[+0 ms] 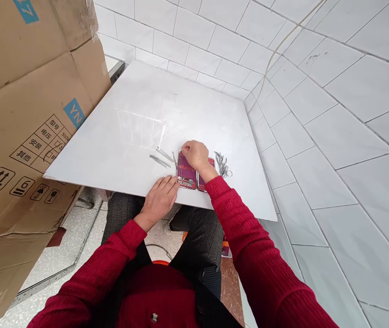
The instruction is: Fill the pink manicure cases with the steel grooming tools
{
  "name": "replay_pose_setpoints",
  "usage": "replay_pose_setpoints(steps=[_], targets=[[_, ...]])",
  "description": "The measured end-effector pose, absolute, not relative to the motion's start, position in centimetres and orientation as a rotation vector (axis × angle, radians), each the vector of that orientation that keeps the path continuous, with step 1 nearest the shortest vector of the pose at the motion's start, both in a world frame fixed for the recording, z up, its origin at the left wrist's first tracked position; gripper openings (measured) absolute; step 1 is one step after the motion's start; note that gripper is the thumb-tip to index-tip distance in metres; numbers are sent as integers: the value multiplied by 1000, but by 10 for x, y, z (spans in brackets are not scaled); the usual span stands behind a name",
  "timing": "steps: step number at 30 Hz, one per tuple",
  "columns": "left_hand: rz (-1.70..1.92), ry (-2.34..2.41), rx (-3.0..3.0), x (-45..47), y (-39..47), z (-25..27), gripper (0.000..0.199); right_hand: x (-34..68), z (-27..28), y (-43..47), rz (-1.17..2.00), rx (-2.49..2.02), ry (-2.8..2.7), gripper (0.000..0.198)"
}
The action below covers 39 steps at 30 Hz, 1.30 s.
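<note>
A small case (188,173) with a dark red lining lies unfolded near the table's front edge, with silver pieces along its lower strip. My right hand (195,154) is over its upper part, thumb and forefinger pinched at the top left edge; what they hold is too small to make out. My left hand (162,193) rests flat at the front edge, fingers stretched, fingertips by the case's lower left corner. Left of the case lie several slim metal tools (160,161). A pile of metal clipper-like tools (222,165) is on its right, partly overlapping one another.
The white table (201,114) has a clear plastic tray or sheet (141,127) on its left half, hard to make out. A large cardboard box (37,136) stands along the left side. Tiled walls (334,159) border the back and right, with a cable (272,57) hanging in the corner.
</note>
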<state>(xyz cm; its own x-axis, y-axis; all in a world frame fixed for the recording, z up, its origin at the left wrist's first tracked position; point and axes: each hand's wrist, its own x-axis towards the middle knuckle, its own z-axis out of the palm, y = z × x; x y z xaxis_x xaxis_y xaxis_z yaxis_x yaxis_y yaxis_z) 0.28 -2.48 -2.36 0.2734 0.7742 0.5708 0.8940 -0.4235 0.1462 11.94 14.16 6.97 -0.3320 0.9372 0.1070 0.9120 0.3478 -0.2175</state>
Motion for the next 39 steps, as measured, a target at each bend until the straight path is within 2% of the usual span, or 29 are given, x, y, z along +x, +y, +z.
replay_pose_setpoints(steps=[9,21,39], targets=[[-850,-1556,-2356,2,-26,-23,36,99,68,131,126,-1671,-2584,24],[-871,-1532,-2296,3,-26,-27,34,76,65,103,226,-1370,-2776,23],[-897,-1576,-2347,3,-26,-27,37,69,63,107,-17,-1351,-2892,26]])
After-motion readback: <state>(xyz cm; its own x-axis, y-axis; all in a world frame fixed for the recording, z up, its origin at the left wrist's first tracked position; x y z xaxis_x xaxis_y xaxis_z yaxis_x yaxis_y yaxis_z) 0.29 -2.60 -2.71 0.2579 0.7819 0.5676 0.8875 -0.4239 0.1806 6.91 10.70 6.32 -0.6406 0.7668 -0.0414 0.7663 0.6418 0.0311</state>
